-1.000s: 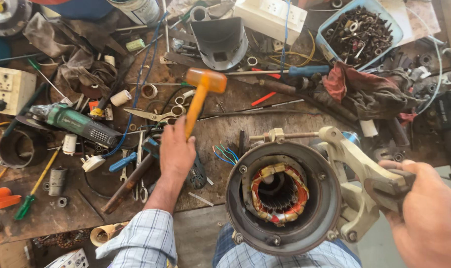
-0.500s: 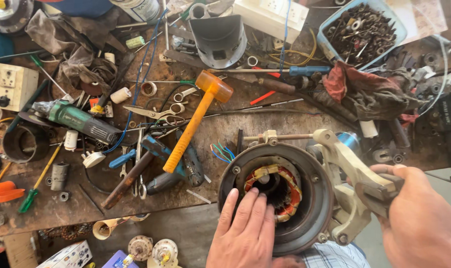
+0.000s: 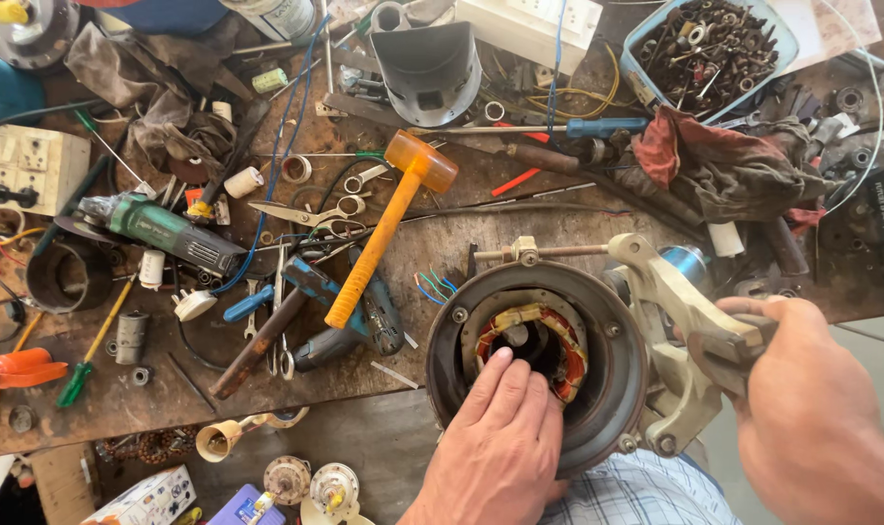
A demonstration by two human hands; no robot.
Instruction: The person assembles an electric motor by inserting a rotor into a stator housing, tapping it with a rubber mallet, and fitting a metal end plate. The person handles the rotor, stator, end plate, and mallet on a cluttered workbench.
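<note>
My left hand (image 3: pixel 500 442) lies flat with fingers in the motor (image 3: pixel 537 360) windings; my right hand (image 3: pixel 811 399) grips its bracket (image 3: pixel 699 326). The hammer (image 3: pixel 383 228) lies left of the motor, which is open on my lap and not reassembled.

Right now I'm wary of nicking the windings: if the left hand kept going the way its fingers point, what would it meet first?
The left hand points into the motor housing. Its fingers would probably first meet the dark central bore, with the copper windings close alongside; depth is unclear.

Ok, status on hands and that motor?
Left hand fingers in round grey motor housing bore. Right hand gripping its beige bracket. Orange mallet lies apart.
</note>
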